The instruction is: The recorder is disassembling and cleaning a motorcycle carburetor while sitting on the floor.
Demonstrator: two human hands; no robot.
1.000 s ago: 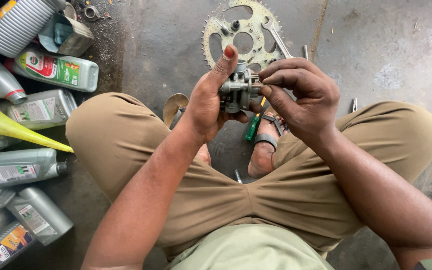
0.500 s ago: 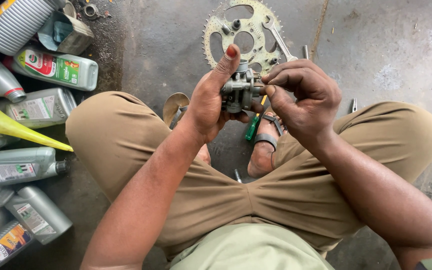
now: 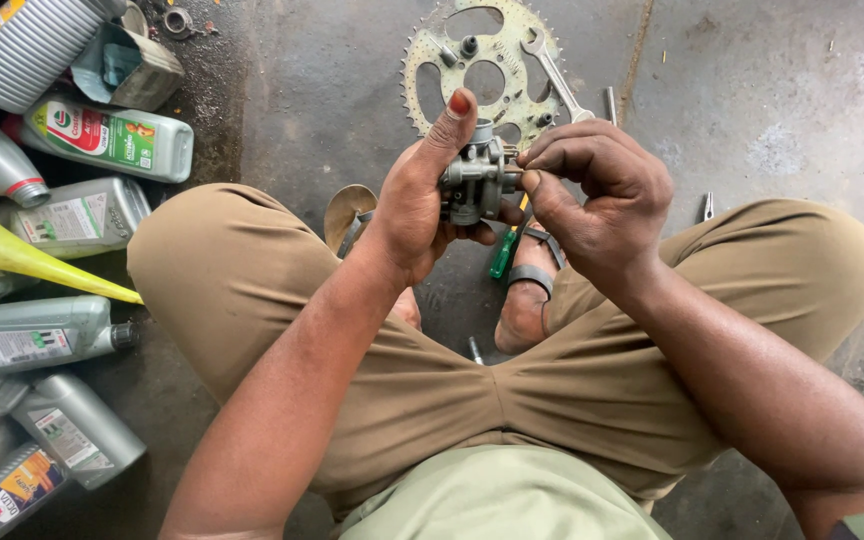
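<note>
We sit low over a grey concrete floor (image 3: 352, 90), knees spread wide in tan trousers (image 3: 252, 270), looking down between our legs. Along the left edge lie several grey oil bottles (image 3: 27, 335) on their sides, with a yellow funnel (image 3: 32, 262) among them. Ahead of us on the floor rests a toothed metal sprocket (image 3: 432, 50), and a spanner (image 3: 557, 75) lies across its right side. Both forearms reach forward and meet above the gap between our knees. Our left hand (image 3: 422, 200) is wrapped around a small grey metal carburettor (image 3: 474, 178), fingers curled behind it and the thumb, its nail painted red, pointing straight up alongside it. Our right hand (image 3: 602, 195) comes in from the right, wrist bent, fingers folded, with thumb and fingertips pinched together against the carburettor's right side; whether they grip anything small we cannot tell. Below the hands a green-handled screwdriver (image 3: 503, 255) shows beside a sandalled foot (image 3: 530, 290).
</note>
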